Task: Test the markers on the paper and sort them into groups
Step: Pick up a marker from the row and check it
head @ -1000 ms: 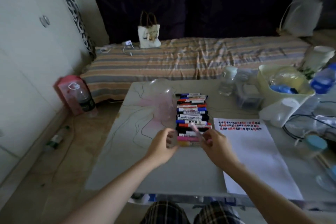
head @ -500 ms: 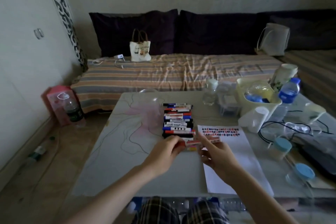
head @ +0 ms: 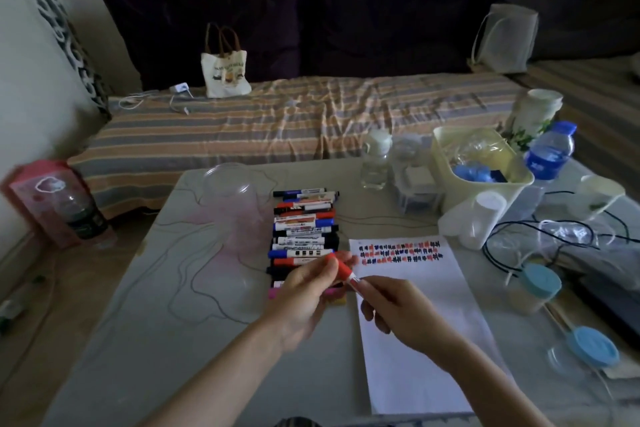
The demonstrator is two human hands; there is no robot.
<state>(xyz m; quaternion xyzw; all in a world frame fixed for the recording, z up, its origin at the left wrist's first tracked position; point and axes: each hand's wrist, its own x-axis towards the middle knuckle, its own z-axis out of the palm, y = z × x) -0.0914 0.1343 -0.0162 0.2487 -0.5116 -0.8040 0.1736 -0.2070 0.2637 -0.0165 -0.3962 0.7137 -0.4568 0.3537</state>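
A row of several markers (head: 303, 229) in red, blue and black lies side by side in the middle of the table. To its right is a white sheet of paper (head: 419, 329) with rows of red, blue and black test marks along its top. I hold one red marker (head: 343, 270) above the near end of the row. My left hand (head: 304, 291) grips its red cap end, and my right hand (head: 394, 308) pinches its white barrel.
A clear plastic dome (head: 228, 184) sits left of the markers. Bottles (head: 375, 163), a yellow basket (head: 481, 180), white cups, black cables (head: 554, 236) and blue-lidded jars (head: 536, 288) crowd the right side. A striped bed (head: 277, 125) lies behind the table.
Both hands have lifted a red marker off the near end of the row and brought it up toward the paper's left edge. The camera tilted up, then closer.
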